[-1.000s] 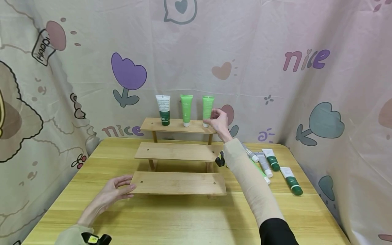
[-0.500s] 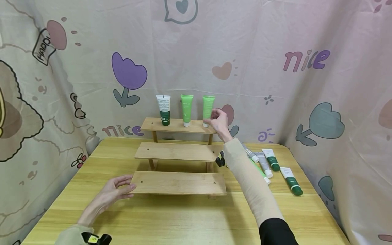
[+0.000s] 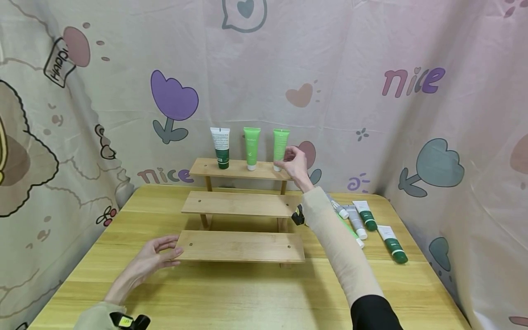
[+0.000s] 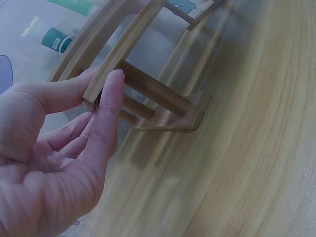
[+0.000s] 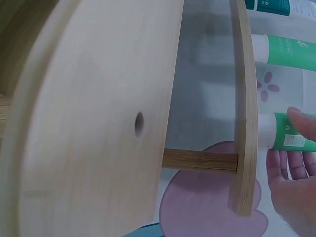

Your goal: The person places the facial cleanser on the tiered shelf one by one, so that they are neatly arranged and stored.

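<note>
A three-tier wooden display rack (image 3: pixel 241 246) stands on the table. My left hand (image 3: pixel 150 259) pinches the left end of its lowest board between thumb and fingers, as the left wrist view confirms. On the top board, at its right end, a light green squeeze tube (image 3: pixel 281 141) stands upright on its white cap (image 5: pixel 265 130). Thumb and fingers of my right hand (image 3: pixel 296 165) hold that tube low down, from the right. Left of it stand a second light green tube (image 3: pixel 251 145) and a white and dark green tube (image 3: pixel 221 146), both cap down.
Several tubes lie on the table to the rack's right, among them a white and dark green tube (image 3: pixel 393 245) and a grey tube (image 3: pixel 355 221). My right forearm partly covers this group. A printed cloth (image 3: pixel 338 46) hangs behind the wooden table (image 3: pixel 206 298).
</note>
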Available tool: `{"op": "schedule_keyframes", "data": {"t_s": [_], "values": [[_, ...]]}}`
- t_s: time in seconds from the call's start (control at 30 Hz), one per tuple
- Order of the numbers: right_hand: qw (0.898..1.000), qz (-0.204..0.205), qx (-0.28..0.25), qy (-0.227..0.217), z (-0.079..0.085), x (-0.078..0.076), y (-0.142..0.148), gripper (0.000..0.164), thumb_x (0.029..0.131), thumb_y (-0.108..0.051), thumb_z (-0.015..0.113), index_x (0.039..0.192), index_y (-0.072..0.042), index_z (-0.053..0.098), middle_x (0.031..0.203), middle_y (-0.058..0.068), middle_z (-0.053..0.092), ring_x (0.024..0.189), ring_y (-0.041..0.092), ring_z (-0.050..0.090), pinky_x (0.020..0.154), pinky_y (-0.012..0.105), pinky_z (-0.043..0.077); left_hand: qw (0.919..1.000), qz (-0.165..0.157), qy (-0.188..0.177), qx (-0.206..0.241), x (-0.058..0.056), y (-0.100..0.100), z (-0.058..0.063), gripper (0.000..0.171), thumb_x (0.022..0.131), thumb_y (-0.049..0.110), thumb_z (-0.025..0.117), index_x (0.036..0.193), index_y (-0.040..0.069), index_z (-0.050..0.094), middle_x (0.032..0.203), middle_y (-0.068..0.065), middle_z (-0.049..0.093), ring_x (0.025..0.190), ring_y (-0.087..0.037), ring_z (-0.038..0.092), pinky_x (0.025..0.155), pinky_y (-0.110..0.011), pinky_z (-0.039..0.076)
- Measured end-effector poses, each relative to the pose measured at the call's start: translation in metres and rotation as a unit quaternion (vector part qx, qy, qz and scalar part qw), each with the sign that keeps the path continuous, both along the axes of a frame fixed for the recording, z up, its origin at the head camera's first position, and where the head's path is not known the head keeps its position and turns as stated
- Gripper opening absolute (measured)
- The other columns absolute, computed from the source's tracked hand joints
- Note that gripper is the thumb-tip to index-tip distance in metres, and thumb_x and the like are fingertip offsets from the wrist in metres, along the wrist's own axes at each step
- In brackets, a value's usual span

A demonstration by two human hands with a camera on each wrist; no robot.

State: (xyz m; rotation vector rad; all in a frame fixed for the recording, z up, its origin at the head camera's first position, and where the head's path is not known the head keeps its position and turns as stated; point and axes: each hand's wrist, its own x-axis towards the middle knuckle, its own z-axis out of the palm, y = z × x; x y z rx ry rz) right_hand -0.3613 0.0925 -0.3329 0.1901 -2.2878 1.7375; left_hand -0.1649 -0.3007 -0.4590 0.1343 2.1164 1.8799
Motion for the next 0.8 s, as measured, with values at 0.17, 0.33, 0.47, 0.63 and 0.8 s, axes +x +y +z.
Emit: {"op": "schedule_keyframes", "data": {"t_s": [0.17,0.33,0.47,0.63,0.8], "values": [[0.999,0.024,-0.019,0.030,-0.004,0.005,0.007,0.046,0.079,0.001,0.080,0.122,0.000,0.063,0.115,0.018,0.067,0.106,0.030,0.065,0.098,0.031,0.059,0.9999,0.011,-0.004,0.000,0.000,0.001,0.000,0.078,0.099,0.010,0.063,0.150,-0.021,0.013,0.126,-0.016,0.046,0.099,-0.007,0.066,0.092,-0.031,0.065],[0.997,0.058,-0.043,0.031,-0.008,0.018,0.023,0.049,0.083,0.006,0.076,0.128,0.007,0.058,0.126,0.028,0.062,0.118,0.039,0.061,0.106,0.037,0.057,0.9999,0.015,-0.006,0.003,0.001,0.001,0.000,0.078,0.099,0.009,0.064,0.150,-0.021,0.013,0.128,-0.018,0.045,0.100,-0.007,0.065,0.092,-0.032,0.065],[0.996,0.076,-0.039,0.018,-0.014,0.038,0.045,0.049,0.085,0.009,0.072,0.130,0.010,0.056,0.132,0.031,0.058,0.121,0.040,0.060,0.108,0.032,0.056,0.9999,0.011,-0.004,0.006,0.000,0.001,-0.001,0.078,0.099,0.009,0.063,0.150,-0.022,0.013,0.130,-0.020,0.043,0.100,-0.006,0.065,0.091,-0.031,0.065],[0.995,0.095,-0.013,0.018,-0.037,0.063,0.088,0.047,0.085,0.010,0.070,0.130,0.011,0.055,0.123,0.015,0.065,0.110,0.013,0.066,0.102,0.020,0.057,0.9999,0.012,-0.005,0.009,0.000,0.001,-0.001,0.078,0.099,0.010,0.064,0.150,-0.021,0.013,0.132,-0.022,0.041,0.100,-0.006,0.065,0.092,-0.031,0.065],[0.994,0.094,0.045,0.015,-0.067,0.088,0.136,0.045,0.086,0.007,0.072,0.128,0.010,0.057,0.124,0.017,0.065,0.109,0.003,0.063,0.102,0.014,0.055,1.0000,0.006,0.001,0.007,0.000,-0.001,-0.001,0.078,0.099,0.011,0.063,0.150,-0.022,0.013,0.123,-0.013,0.047,0.099,-0.007,0.066,0.091,-0.031,0.065]]}}
